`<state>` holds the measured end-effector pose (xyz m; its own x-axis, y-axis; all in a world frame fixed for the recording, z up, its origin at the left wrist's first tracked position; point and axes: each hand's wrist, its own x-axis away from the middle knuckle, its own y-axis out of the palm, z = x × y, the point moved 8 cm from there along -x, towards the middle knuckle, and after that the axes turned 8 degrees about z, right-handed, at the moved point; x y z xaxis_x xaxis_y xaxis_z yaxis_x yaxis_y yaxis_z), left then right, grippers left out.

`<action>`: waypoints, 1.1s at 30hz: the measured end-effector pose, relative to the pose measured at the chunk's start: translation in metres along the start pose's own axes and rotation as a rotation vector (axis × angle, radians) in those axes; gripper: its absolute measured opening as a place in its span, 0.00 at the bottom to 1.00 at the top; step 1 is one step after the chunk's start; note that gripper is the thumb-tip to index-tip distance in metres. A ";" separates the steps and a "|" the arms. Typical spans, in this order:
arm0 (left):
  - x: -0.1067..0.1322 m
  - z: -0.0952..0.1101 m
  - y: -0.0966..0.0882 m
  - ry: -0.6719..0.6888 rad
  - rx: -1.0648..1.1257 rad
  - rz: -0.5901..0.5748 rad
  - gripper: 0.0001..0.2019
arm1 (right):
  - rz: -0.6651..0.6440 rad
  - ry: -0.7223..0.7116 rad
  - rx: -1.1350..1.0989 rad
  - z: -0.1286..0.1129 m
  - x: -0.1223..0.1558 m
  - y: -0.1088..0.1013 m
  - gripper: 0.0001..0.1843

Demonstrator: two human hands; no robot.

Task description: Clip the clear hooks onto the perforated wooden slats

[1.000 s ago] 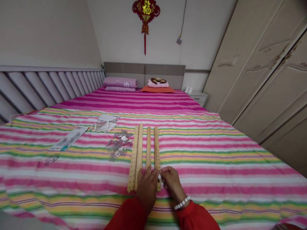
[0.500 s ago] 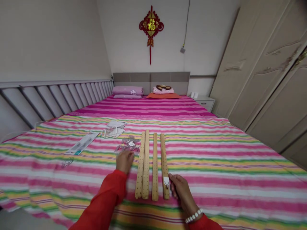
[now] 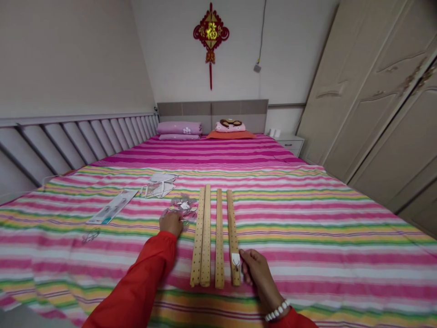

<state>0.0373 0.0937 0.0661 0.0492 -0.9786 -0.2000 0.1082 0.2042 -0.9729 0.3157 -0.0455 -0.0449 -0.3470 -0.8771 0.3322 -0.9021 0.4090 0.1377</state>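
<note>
My left hand [image 3: 171,223] rests at the near left edge of a clear plastic bag [image 3: 185,206] holding several small white and dark pieces. Its fingers curl down onto the bag, and their tips are hidden. Four wooden strips dotted with holes lie lengthwise on the bed: two side by side [image 3: 205,237], one apart [image 3: 219,239], and a rightmost strip [image 3: 232,223]. On that last strip's near end sits a small white card [image 3: 236,259] with a dark metal loop. My right hand [image 3: 256,269] pinches at the card's right edge, thumb and forefinger together.
Left of the bag lie white packets [image 3: 159,184], a long flat package [image 3: 113,207] and a small wire-like bundle [image 3: 90,235]. A striped sheet [image 3: 307,237] covers the bed. A slatted rail [image 3: 78,141] runs along the left; a wardrobe [image 3: 375,105] stands at right.
My left hand has shifted slightly left, from beside the strips to the bag's near left edge. The right hand stays at the card. The view has moved slightly.
</note>
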 end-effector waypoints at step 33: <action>0.105 0.136 0.011 0.110 1.301 -0.419 0.15 | -0.132 -0.149 -0.272 -0.047 0.017 0.002 0.16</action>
<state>0.1789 -0.0032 0.0497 -0.2899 -0.9570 0.0120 0.9435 -0.2879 -0.1640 0.3200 -0.0473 0.0050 -0.2834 -0.9460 0.1572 -0.8471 0.3237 0.4214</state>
